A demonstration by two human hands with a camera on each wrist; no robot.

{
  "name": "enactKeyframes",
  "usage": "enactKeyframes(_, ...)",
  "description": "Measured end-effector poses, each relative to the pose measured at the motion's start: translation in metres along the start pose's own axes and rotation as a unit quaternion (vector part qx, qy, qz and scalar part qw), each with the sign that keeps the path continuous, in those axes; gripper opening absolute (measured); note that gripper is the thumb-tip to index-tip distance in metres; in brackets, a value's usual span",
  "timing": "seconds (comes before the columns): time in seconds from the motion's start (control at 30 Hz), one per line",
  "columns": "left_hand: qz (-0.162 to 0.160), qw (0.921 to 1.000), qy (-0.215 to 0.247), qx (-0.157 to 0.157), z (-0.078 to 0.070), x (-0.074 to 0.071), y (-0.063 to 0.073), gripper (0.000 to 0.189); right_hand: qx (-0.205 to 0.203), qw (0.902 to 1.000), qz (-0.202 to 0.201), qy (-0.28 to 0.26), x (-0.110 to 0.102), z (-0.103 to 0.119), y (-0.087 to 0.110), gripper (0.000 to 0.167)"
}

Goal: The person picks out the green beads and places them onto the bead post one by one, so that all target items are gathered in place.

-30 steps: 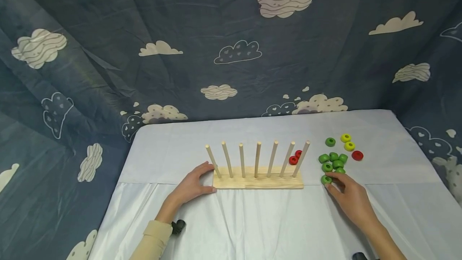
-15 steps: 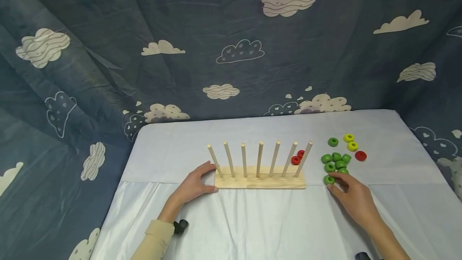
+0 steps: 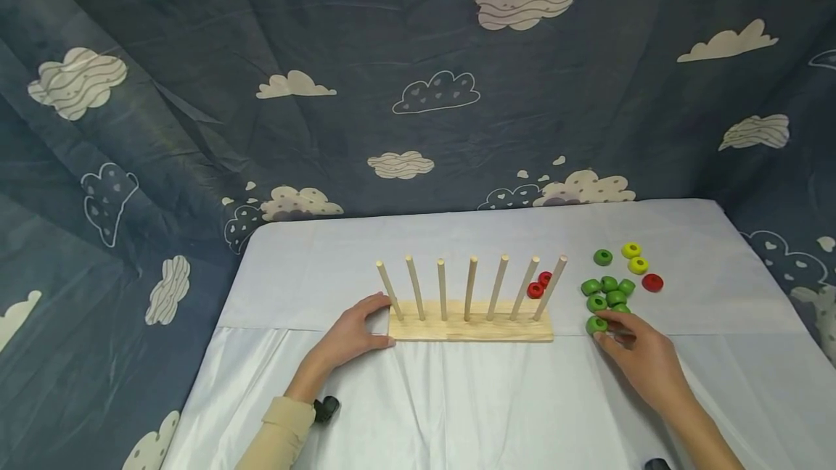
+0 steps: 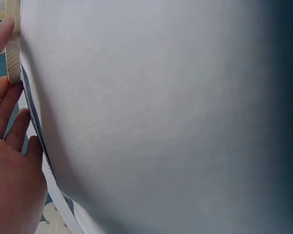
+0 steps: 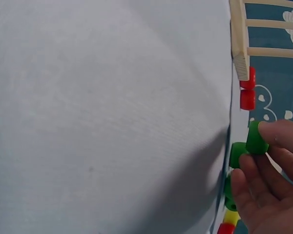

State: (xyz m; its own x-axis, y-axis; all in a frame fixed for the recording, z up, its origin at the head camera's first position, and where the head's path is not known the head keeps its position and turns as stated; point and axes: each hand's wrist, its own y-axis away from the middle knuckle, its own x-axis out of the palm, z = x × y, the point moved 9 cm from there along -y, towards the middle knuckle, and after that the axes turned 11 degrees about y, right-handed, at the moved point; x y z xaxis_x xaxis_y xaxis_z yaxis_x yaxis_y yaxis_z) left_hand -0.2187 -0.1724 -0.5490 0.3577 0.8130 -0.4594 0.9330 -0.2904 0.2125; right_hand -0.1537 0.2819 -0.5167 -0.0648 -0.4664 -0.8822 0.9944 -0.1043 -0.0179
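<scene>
In the head view, my left hand (image 3: 353, 332) holds the left end of a pale wooden peg board (image 3: 470, 328), thumb at its front edge and fingers at the back. Several upright wooden pegs (image 3: 470, 289) stand on it in a row, with no beads on them. To the right, my right hand (image 3: 643, 357) pinches a green bead (image 3: 596, 325) between thumb and fingertips. The right wrist view shows this green bead (image 5: 256, 139) close beside other green beads (image 5: 238, 155). From the left wrist, the thumb and fingers (image 4: 12, 100) appear around the board's end (image 4: 13, 63).
Several more green beads (image 3: 596, 302) cluster just beyond my right hand. Two yellow beads (image 3: 638, 265) and a red bead (image 3: 652, 282) lie behind them. Two other red beads (image 3: 535, 290) sit behind the board's right end. White cloth (image 3: 457, 405) covers the table; a dark cloud-print curtain (image 3: 353, 143) hangs behind.
The head view has shifted slightly. In my right fingers the green bead has tipped a little. My left hand stays at the board's end.
</scene>
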Motion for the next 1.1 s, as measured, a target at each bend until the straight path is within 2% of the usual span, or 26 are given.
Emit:
enactKeyframes(0.33, 0.002, 0.9994, -0.023, 0.025, -0.010, 0.001, 0.000, 0.072, 0.000, 0.9999, -0.010, -0.008, -0.007, 0.001, 0.004, 0.045)
enactKeyframes(0.63, 0.000, 0.9995, -0.016, 0.026, -0.009, 0.002, -0.002, 0.069, -0.006, 0.9994, -0.031, -0.013, -0.018, 0.003, 0.007, 0.043)
enactKeyframes(0.87, -0.001, 0.9993, -0.014, 0.035, -0.010, 0.001, -0.004, 0.064, -0.011, 0.9978, -0.054, -0.037, -0.042, 0.011, 0.007, 0.041)
enactKeyframes(1.1, -0.002, 0.9990, -0.014, 0.042, -0.010, 0.001, -0.005, 0.064, -0.027, 0.9953, -0.080, -0.049, -0.070, 0.030, 0.002, 0.042)
